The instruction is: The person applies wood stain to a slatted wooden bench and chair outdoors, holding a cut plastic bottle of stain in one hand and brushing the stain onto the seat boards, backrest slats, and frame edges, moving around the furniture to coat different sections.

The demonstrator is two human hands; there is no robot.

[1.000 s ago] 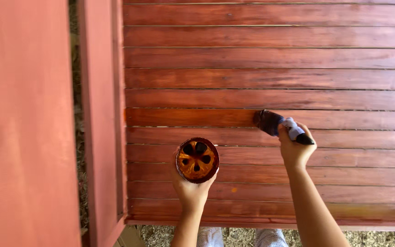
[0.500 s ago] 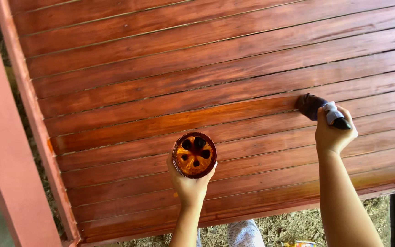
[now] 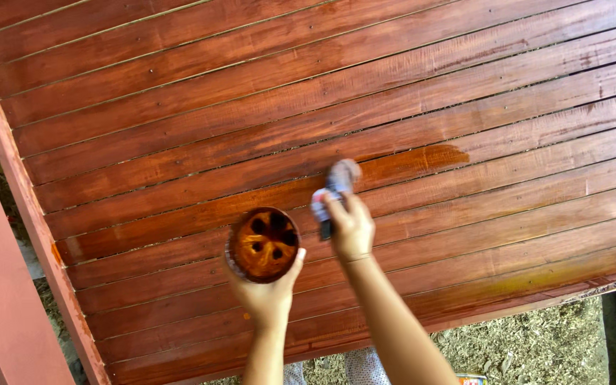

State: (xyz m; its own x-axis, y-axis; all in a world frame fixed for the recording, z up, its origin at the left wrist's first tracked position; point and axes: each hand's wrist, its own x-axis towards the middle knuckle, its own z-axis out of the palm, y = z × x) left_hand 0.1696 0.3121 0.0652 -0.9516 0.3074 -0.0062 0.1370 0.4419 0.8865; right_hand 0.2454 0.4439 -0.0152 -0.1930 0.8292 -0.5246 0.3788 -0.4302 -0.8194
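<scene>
While the left hand (image 3: 265, 296) grips a small round cup (image 3: 264, 244) from below, its fingers (image 3: 297, 258) curled up around the rim, the right hand (image 3: 351, 228) is clenched on the handle of a brush (image 3: 333, 191) and presses its head against the wooden slats. The cup shows a brown-orange stain inside, with several dark hollows in its bottom, and it is held just to the left of the right hand, close to the boards. The brush has a pale, bluish wrapping near the grip and a greyish, blurred head that touches a plank of the slatted wooden panel (image 3: 180, 107). That panel fills most of the view, made of long reddish-brown boards running slantwise, with thin gaps between them. A brighter, wet-looking orange streak (image 3: 422, 158) runs along one board from the brush head out to the right, and another glossy orange band lies along the lower edge of the panel. A plain red-painted frame (image 3: 16, 185) borders the panel on the left. Below the panel's lower edge, gravelly ground (image 3: 536, 342) shows, along with a bit of light patterned cloth between the two forearms.
</scene>
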